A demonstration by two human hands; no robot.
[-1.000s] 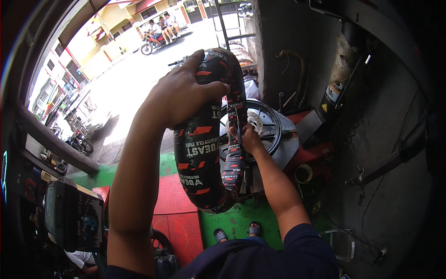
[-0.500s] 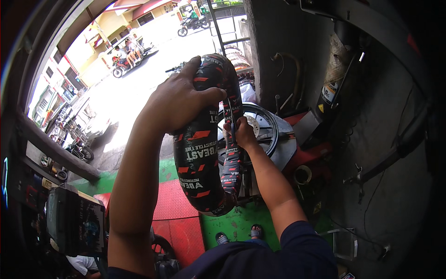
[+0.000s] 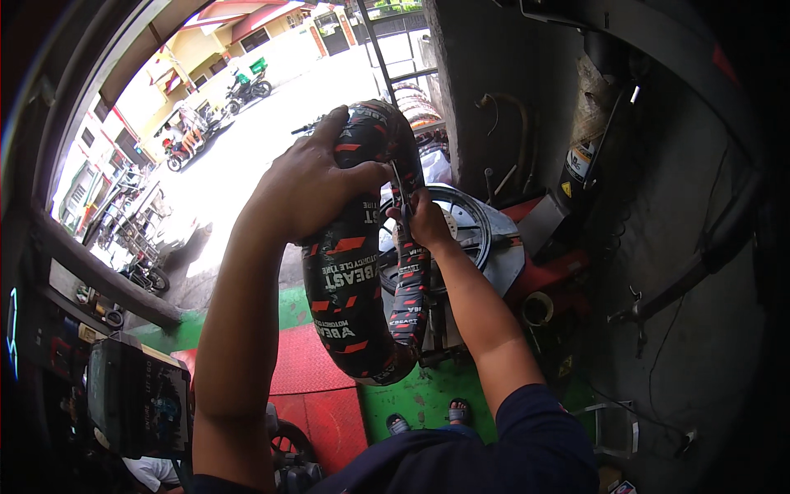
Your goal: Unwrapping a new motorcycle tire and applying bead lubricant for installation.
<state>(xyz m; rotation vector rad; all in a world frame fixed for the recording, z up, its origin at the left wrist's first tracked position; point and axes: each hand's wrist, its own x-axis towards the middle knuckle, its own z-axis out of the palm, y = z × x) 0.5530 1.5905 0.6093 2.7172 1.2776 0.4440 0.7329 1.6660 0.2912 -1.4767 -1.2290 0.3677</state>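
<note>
A motorcycle tire (image 3: 341,263) in black wrapping with red and white print stands upright before me, its open middle showing on the right. My left hand (image 3: 317,177) grips its upper left part, fingers over the top and thumb toward the inner edge. At the inner side, my right hand (image 3: 426,221) is closed around a thin, blade-like tool (image 3: 398,183). The tool's narrow metal part points up against the wrapping near my left thumb. Its handle is mostly hidden in my fingers, so its exact kind is unclear.
Behind the tire, a black spoked wheel rim (image 3: 481,235) lies on a red and grey machine (image 3: 514,263). A red metal platform (image 3: 317,362) lies on the green floor (image 3: 411,403). A dark box (image 3: 136,399) stands at left. Motorcycles and riders are on the street outside.
My right hand has moved slightly up along the tire's inner side with the tool. The left hand keeps its grip. Outside, the motorcycles have moved left along the street.
</note>
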